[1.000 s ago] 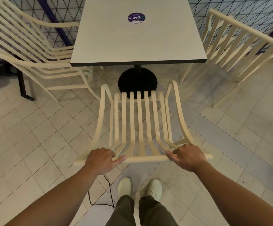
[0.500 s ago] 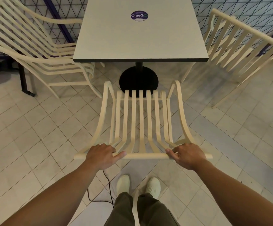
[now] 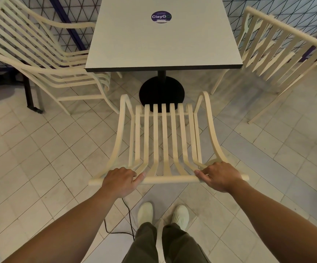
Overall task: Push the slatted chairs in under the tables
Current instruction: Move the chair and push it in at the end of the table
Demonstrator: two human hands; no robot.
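Slatted chair (image 3: 165,141), centre frame short of the table (image 3: 163,40), has left hand (image 3: 120,180) and right hand (image 3: 220,176) curled round its top rail; push evenly, straight, clearing the pedestal base (image 3: 161,95).

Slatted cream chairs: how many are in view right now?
3. The near chair, gripped by the left hand and right hand, faces the grey square table; the left chair and right chair flank it. The far side is hidden.

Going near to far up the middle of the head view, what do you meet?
Pale shoes → left hand and right hand gripping the cream slatted chair → black round table base → grey square tabletop → purple round sticker.
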